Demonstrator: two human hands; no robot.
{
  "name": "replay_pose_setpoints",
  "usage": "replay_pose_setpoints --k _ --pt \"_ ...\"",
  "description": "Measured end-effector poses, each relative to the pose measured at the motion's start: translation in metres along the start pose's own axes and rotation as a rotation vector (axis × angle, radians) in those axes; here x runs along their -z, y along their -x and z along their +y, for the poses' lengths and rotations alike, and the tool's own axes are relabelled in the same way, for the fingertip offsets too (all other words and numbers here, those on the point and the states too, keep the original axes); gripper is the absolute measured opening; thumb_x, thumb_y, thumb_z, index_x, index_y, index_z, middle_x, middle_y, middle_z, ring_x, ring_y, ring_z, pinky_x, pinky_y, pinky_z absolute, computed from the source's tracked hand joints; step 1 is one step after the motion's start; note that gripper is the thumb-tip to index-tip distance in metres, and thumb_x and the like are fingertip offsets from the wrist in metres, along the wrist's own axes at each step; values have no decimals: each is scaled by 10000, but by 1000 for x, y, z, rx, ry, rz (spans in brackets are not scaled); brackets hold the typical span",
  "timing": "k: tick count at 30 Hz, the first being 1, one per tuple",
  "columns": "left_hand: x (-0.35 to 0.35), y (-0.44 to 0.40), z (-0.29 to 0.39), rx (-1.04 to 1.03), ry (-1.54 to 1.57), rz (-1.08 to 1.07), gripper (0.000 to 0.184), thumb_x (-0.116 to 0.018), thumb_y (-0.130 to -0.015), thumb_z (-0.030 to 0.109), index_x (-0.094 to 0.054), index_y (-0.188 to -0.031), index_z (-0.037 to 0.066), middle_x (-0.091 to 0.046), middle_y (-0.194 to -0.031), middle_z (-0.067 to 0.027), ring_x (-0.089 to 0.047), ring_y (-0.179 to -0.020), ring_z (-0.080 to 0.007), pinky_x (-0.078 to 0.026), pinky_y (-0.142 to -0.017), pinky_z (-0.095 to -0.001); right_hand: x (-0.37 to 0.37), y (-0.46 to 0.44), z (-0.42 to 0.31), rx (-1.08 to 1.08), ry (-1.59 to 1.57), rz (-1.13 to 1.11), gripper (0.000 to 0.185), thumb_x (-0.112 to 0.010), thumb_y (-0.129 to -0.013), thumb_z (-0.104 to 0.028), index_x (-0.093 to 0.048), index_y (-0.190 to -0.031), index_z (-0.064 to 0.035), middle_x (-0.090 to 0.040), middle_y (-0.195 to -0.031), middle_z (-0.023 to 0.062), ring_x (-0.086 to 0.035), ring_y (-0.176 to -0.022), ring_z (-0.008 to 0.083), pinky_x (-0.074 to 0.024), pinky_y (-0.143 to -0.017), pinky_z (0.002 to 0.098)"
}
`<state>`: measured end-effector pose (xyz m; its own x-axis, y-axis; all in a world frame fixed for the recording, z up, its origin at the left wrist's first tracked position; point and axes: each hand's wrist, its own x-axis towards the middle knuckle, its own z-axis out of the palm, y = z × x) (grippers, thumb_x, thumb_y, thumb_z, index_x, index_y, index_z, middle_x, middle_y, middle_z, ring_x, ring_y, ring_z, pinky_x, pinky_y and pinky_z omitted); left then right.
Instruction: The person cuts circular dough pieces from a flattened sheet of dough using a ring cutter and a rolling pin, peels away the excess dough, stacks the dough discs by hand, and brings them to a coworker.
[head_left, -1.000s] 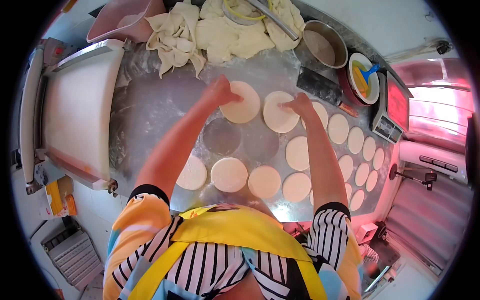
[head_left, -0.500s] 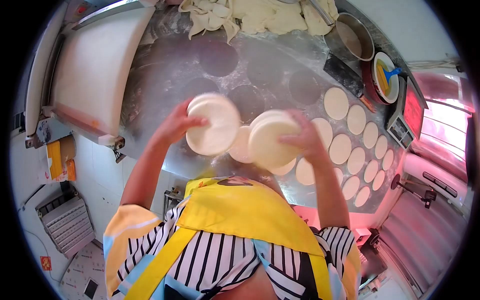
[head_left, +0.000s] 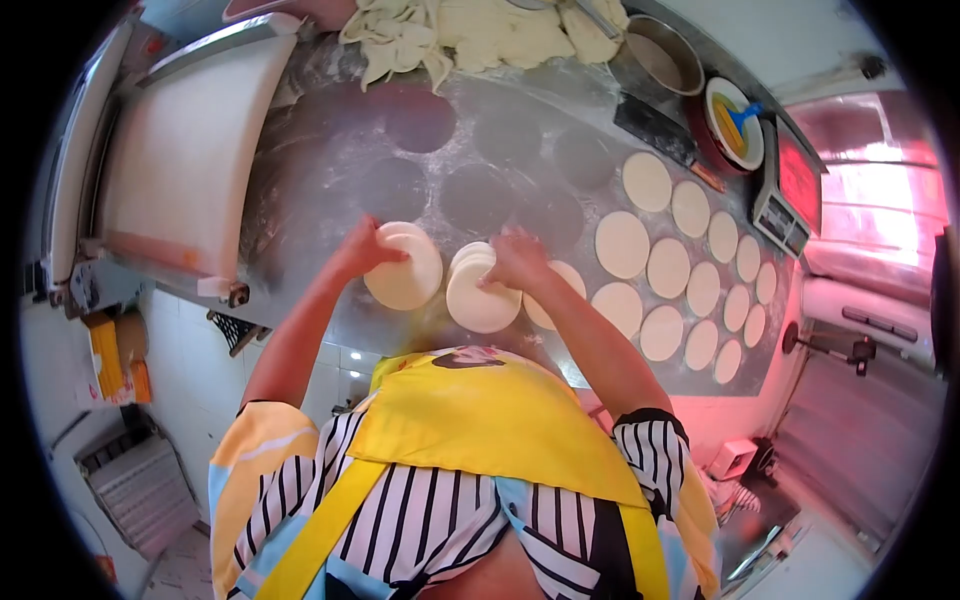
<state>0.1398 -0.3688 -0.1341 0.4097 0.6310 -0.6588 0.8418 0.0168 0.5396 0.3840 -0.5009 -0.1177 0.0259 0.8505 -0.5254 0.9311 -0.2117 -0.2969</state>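
Observation:
My left hand is closed on the upper left edge of a small stack of round dough sheets, thumb on top. To its right, my right hand grips a second stack of dough rounds by the upper right edge. The lower layers of this stack fan out at the back. Both stacks are close to the front edge of the metal table, a narrow gap between them. Just right of the second stack, a single dough round lies partly hidden by my right forearm.
Rows of flat dough rounds cover the table's right side. Behind them are a cleaver, a bowl with a blue-handled brush, a metal pot and a scale. Loose dough lies at the back; a white board-like machine surface stands left.
Both hands have come down toward the table with their stacks. My right hand has moved left, bringing its stack over where a single round lay. The camera view has shifted slightly.

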Motion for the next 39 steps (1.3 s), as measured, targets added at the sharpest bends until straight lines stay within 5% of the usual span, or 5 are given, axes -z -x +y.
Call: replay_pose_setpoints --k 12,16,24,32,39 --pt "-9 74 110 -389 204 -292 478 -749 -643 197 -561 -1039 6 -620 -988 -164 -597 -893 -267 -457 -796 -340 2 175 104 -266 -1085 444 536 -742 -653 -140 -504 -1120 -30 -581 -953 74 -567 -896 160 -476 -767 310" --pt "-76 48 160 -418 654 -722 467 -742 -662 177 -579 -1071 23 -620 -1000 -104 -574 -926 -170 -460 -800 -313 -48 178 174 -347 -832 619 647 -778 -614 -203 -494 -1162 -9 -586 -1015 123 -577 -935 216 -481 -791 315" --pt "-176 -14 159 -752 -404 -22 571 -792 -581 340 -576 -1009 28 -551 -1039 -188 -541 -992 -355 -450 -849 -410 -24 164 192 -751 -765 52 850 -840 -498 -413 -507 -1177 -26 -546 -1136 175 -537 -1031 308 -458 -837 368" --pt "-177 -19 174 -344 -306 -283 718 -820 -533 384 -537 -1105 54 -498 -1180 -201 -488 -1090 -365 -428 -878 -427 9 168 191 -79 -501 432 683 -806 -562 -292 -536 -1143 -54 -505 -1046 124 -514 -965 281 -434 -815 382" --pt "-174 16 191 -439 -306 -254 673 -796 -590 275 -480 -1143 57 -600 -1036 -182 -569 -968 -346 -450 -818 -426 31 71 253 -272 -375 355 854 -816 -534 -361 -444 -1218 -11 -523 -1153 176 -514 -1071 326 -429 -884 410"
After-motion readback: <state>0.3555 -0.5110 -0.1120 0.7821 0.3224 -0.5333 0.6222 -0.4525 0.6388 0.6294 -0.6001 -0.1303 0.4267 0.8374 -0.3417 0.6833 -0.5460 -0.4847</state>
